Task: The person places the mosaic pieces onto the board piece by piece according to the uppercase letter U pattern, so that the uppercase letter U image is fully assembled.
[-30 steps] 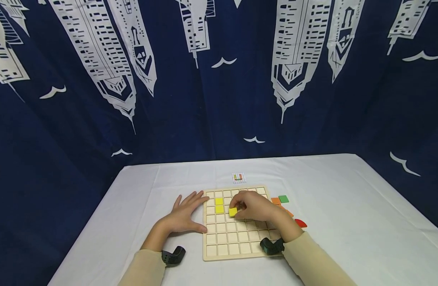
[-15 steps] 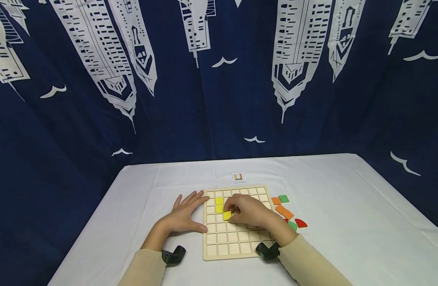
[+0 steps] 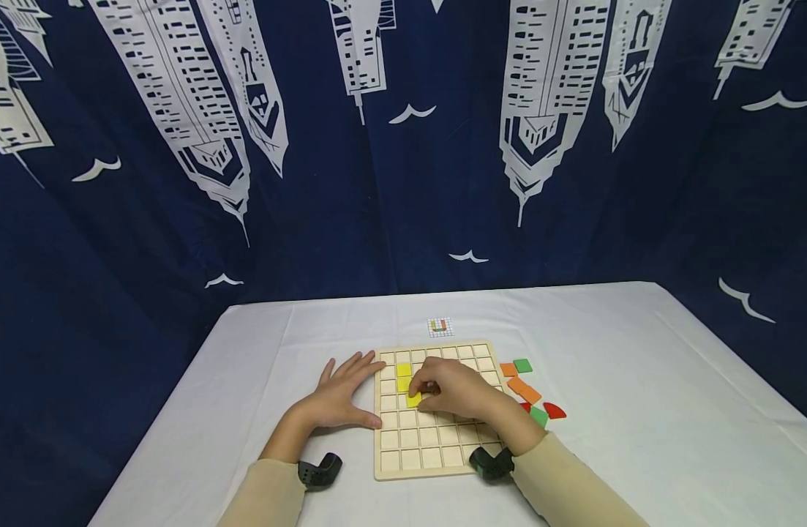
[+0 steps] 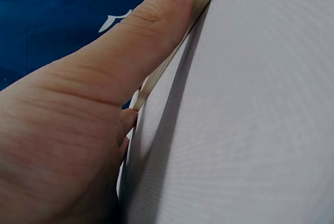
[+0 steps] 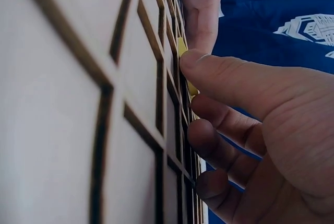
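Observation:
A wooden grid board (image 3: 429, 460) lies on the white table, its squares framed by thin raised strips. Two yellow square tiles (image 3: 403, 370) sit in the board's second column near the far left. My right hand (image 3: 452, 388) pinches a third yellow tile (image 3: 413, 400) between thumb and fingers, just below those two and slightly askew over the cell. In the right wrist view the thumb presses on this yellow tile (image 5: 182, 49) close against the grid. My left hand (image 3: 340, 399) lies spread at the board's left edge, thumb and fingertips touching the rim (image 4: 201, 4).
Right of the board lie orange tiles (image 3: 524, 389), green tiles (image 3: 523, 365) and a red quarter-round piece (image 3: 553, 410). A small printed pattern card (image 3: 440, 327) lies beyond the board's far edge. Behind the table hangs a dark blue cloth (image 3: 390, 219) with white buildings.
My right hand has moved left and slightly nearer with the yellow tile, bringing it to the cell below the other two. The left hand has stayed in place.

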`<state>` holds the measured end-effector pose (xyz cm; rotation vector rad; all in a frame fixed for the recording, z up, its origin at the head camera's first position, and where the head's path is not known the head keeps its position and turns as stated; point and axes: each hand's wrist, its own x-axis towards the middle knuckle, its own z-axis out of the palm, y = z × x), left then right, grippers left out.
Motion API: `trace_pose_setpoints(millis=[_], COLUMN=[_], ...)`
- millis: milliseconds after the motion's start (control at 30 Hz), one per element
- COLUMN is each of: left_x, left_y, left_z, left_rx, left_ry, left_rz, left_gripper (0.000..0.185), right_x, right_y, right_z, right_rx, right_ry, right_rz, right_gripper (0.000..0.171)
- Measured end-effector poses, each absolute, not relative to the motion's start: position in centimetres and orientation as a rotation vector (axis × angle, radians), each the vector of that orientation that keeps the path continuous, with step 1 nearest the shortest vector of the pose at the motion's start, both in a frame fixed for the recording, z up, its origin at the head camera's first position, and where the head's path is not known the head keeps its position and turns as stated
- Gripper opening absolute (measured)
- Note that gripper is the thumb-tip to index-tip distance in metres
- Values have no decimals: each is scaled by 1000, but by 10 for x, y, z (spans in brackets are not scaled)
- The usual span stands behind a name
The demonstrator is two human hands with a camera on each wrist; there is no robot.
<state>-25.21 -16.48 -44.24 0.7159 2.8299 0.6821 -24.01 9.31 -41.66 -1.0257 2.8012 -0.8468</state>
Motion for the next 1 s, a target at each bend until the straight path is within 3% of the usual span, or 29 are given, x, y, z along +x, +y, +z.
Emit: trace_pose_setpoints(millis=[1000], left_x=[-252], left_y=[-165], left_z=[-443], left_rx=[714], left_ry=[2831], left_rz=[701], left_gripper=[103], right_x=[-238], right_y=[92], right_z=[-415], right_rx=[-1192], right_ry=[2703], right_rz=[-837], right_gripper=[16])
